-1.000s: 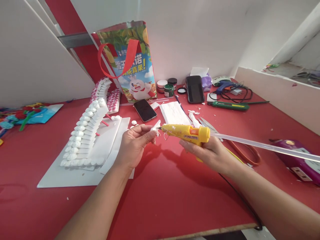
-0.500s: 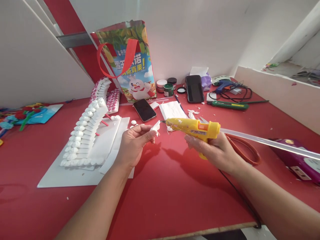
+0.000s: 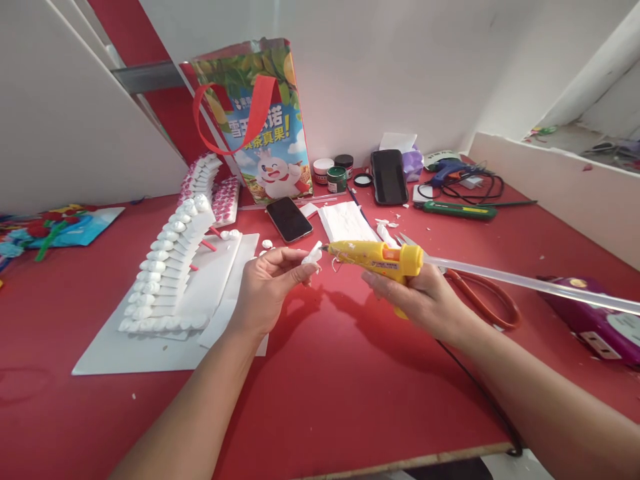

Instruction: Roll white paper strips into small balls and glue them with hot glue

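Between thumb and fingers, my left hand (image 3: 273,283) pinches a small crumpled white piece (image 3: 313,255), perhaps paper or foam. My right hand (image 3: 425,293) is wrapped round the handle of a yellow hot glue gun (image 3: 380,259). The gun's nozzle points left and is at the white piece, seemingly touching it. A long clear glue stick (image 3: 525,283) sticks out of the gun's back. Left of my hands, a curved white stepped model (image 3: 173,267) edged with rounded white pieces stands on a white board (image 3: 125,360).
Behind my hands lie a phone (image 3: 289,220), a stack of white sheets (image 3: 347,222) and small paint jars (image 3: 337,179). A printed bag (image 3: 255,127) stands at the back. Orange-handled scissors (image 3: 485,297), a green cutter (image 3: 460,210) and a purple power strip (image 3: 595,320) are on the right.
My right hand has moved the glue gun slightly left and down, bringing its nozzle to the white piece. My left hand stays nearly in place, still pinching that piece.
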Motion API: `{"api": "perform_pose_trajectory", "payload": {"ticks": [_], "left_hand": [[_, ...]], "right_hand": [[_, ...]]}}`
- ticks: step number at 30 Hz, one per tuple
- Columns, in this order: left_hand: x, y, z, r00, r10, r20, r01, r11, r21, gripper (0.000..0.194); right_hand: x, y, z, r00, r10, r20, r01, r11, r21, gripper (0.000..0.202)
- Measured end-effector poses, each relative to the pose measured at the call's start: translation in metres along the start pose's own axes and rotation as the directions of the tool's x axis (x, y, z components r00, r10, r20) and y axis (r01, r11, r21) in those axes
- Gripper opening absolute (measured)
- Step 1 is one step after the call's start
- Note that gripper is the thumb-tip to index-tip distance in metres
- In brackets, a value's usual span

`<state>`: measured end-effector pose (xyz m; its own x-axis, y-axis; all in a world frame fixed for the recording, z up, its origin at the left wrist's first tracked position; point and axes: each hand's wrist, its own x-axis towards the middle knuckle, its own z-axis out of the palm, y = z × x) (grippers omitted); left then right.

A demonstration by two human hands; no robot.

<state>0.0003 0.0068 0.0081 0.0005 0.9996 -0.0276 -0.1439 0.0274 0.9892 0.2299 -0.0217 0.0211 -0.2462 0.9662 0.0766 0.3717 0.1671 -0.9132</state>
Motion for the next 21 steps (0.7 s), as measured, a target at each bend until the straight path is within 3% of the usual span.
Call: {"api": "perform_pose_trajectory", "payload": {"ticks": [10,15,18,21], "left_hand": [[0.000,-0.001,0.001,1.000,-0.004,-0.005,0.004,1.000,-0.014,0.027],[0.000,-0.007,0.000,1.000,-0.002,0.028,0.002,1.000,-0.014,0.028],[-0.001,-0.007,0.000,0.999,-0.004,0.046,0.004,1.000,-0.010,0.026],[-0.002,-0.005,0.000,0.998,-0.002,0.062,0.004,1.000,-0.020,0.025]], "right_hand": [[0.003,0.001,-0.005,0.996,0.014,-0.088,-0.009,0.998,0.057,0.043],[0.007,0.004,-0.050,0.968,0.127,-0.215,-0.138,0.990,-0.039,0.045],[0.001,0.014,-0.085,0.912,0.222,-0.344,-0.275,0.954,-0.115,0.042],[-0.007,0.033,-0.107,0.887,0.173,-0.428,-0.282,0.937,-0.205,0.042]]}}
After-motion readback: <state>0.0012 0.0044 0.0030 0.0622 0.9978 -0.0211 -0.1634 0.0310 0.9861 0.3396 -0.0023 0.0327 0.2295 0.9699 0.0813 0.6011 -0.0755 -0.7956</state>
